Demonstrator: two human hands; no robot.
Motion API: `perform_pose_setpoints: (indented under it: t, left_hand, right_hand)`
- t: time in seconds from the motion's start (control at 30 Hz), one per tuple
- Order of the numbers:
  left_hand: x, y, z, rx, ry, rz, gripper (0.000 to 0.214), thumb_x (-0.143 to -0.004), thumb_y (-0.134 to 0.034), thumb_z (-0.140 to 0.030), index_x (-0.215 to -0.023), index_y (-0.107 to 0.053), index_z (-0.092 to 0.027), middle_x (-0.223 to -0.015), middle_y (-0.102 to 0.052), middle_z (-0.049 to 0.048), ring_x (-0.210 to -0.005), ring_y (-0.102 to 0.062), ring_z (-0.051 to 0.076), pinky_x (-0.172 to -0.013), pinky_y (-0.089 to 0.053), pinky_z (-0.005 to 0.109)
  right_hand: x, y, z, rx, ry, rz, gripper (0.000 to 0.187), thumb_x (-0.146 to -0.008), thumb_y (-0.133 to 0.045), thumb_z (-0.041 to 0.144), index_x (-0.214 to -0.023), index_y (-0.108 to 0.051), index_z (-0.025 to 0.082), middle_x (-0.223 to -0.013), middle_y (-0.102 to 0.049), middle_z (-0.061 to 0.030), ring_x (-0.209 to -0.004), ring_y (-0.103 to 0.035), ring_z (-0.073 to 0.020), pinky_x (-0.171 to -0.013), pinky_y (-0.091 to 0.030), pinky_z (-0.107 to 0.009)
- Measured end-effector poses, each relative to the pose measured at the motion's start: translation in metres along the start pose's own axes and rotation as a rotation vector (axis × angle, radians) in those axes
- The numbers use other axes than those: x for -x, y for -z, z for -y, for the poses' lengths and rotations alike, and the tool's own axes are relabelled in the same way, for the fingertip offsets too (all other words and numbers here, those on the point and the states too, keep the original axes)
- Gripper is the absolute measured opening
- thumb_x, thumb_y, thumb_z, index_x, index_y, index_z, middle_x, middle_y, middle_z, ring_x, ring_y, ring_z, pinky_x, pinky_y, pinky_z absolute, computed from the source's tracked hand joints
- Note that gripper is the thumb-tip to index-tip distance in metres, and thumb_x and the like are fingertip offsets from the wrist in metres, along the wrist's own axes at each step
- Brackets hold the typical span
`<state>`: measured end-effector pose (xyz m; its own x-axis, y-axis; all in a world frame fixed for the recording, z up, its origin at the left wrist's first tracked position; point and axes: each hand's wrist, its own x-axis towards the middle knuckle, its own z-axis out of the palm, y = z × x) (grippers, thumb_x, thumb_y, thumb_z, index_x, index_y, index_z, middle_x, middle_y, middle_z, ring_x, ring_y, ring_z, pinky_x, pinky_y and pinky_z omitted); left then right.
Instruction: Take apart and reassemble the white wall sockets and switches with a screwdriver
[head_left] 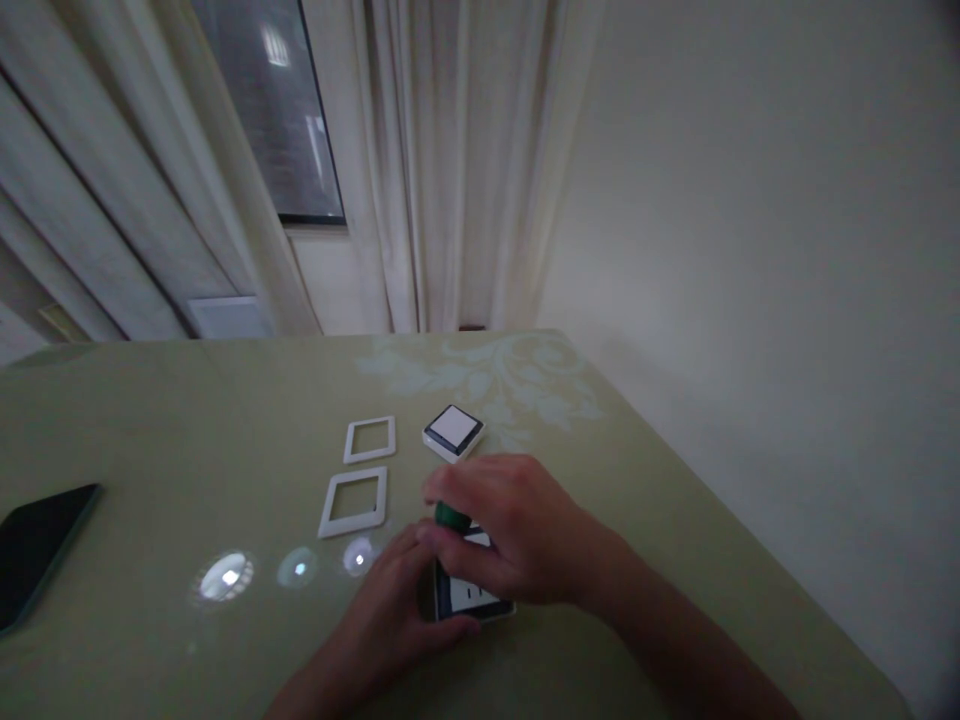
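Observation:
A wall socket [469, 595] with a white face, dark border and small slots lies on the table in front of me. My left hand [390, 605] grips it along its left side, thumb at the near edge. Over the socket's far part, my right hand [517, 530] has its fingers closed round a green handle [452, 517], which looks like a screwdriver's. Its shaft and tip are hidden. Just beyond my right hand sits a second white unit with a dark border [454, 428]. Two white square frames, one nearer [324, 510] and one farther [348, 442], lie to the left.
A dark phone or tablet [37, 545] rests at the left of the glossy green table [225, 430]. Lamp reflections [226, 576] shine on the tabletop. A white wall [765, 280] runs along the right edge, and curtains [472, 170] hang behind the far edge.

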<state>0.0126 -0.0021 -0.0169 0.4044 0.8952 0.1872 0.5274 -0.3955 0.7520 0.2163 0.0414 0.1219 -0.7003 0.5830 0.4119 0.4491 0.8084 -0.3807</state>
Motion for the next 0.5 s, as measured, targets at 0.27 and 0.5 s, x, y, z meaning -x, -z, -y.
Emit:
perform_pose_setpoints:
  t: [0.27, 0.5]
  left_hand:
    - [0.002, -0.004, -0.004, 0.034, 0.007, 0.015, 0.048, -0.080, -0.088, -0.036, -0.125, -0.073, -0.031, -0.127, -0.074, 0.0032, -0.117, -0.069, 0.034, -0.106, -0.056, 0.046]
    - [0.002, -0.008, -0.004, 0.057, 0.036, -0.012, 0.042, -0.077, -0.089, -0.040, -0.115, -0.077, -0.029, -0.123, -0.077, 0.0035, -0.113, -0.071, 0.034, -0.100, -0.059, 0.043]
  right_hand:
    - [0.000, 0.011, 0.006, -0.050, 0.128, 0.108, 0.015, -0.108, -0.052, 0.029, -0.116, -0.061, 0.021, -0.107, -0.075, -0.0058, -0.098, -0.067, -0.0202, -0.090, -0.047, -0.032]
    - [0.003, 0.012, 0.015, 0.141, -0.043, -0.020, 0.030, -0.110, -0.051, 0.041, -0.089, -0.060, 0.022, -0.074, -0.065, 0.0013, -0.066, -0.054, -0.0165, -0.065, -0.035, -0.031]
